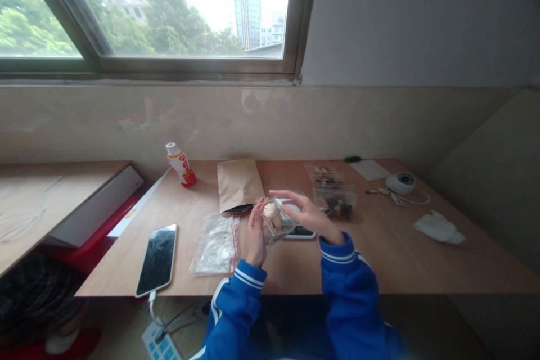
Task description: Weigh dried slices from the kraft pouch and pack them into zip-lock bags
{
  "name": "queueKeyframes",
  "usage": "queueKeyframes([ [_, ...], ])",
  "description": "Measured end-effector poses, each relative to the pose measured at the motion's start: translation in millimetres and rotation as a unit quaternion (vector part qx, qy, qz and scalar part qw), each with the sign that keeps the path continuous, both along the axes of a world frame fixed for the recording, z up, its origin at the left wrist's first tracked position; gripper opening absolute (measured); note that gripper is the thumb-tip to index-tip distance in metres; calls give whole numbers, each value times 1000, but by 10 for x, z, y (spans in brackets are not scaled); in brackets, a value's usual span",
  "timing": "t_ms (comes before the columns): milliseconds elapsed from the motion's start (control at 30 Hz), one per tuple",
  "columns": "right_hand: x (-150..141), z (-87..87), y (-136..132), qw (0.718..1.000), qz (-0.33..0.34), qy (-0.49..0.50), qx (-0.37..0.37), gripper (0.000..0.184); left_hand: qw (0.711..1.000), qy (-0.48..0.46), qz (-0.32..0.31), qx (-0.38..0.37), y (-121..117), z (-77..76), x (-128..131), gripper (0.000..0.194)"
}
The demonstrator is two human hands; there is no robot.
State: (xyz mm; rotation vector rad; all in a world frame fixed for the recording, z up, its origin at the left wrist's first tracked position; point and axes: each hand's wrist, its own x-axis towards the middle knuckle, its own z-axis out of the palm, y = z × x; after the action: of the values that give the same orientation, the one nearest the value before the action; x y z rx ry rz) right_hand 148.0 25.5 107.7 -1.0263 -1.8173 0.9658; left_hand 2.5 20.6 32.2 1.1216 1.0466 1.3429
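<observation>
My left hand (256, 233) is closed on a small clear zip bag (278, 229) with pale, cream-coloured pieces (271, 212) inside; they look like dried mushroom, but I cannot be sure. Over the bag's upper right side, my right hand (306, 214) has its fingers stretched out and its thumb apart. Whether its fingertips touch the plastic is unclear. Under the hands lies a flat device with a dark display, like a small scale (304, 232), partly covered. Left of my left hand are a stack of clear zip bags (215, 244) and a brown paper pouch (239, 183).
Filled zip bags (335, 201) lie right of my hands. A phone (158, 259) on a cable and a drink bottle (181, 166) stand left. Farther right are a white dome camera (400, 182), a crumpled tissue (439, 227) and a green-handled tool (352, 159). A person's leg shows lower left.
</observation>
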Motion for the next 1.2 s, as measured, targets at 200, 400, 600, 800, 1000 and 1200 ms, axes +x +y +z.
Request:
queueKeyframes([
  [200,40,-313,82,997,-73,29,-18,37,983,-154,-95,-26,81,15,-55,58],
  [400,44,-460,80,996,-28,56,-61,36,961,-202,-168,-83,129,8,-121,61],
  [600,-34,-566,72,982,-149,109,-48,32,951,-178,-223,-116,169,40,-171,64],
  [800,-9,-631,15,872,-446,196,43,38,965,-138,-209,-77,93,38,-229,76],
  [1000,27,-654,-60,914,-355,195,6,43,1000,6,5,28,79,2,-207,38],
  [1200,57,-721,-96,921,-319,216,-58,43,997,-3,73,32,98,35,-262,35],
])
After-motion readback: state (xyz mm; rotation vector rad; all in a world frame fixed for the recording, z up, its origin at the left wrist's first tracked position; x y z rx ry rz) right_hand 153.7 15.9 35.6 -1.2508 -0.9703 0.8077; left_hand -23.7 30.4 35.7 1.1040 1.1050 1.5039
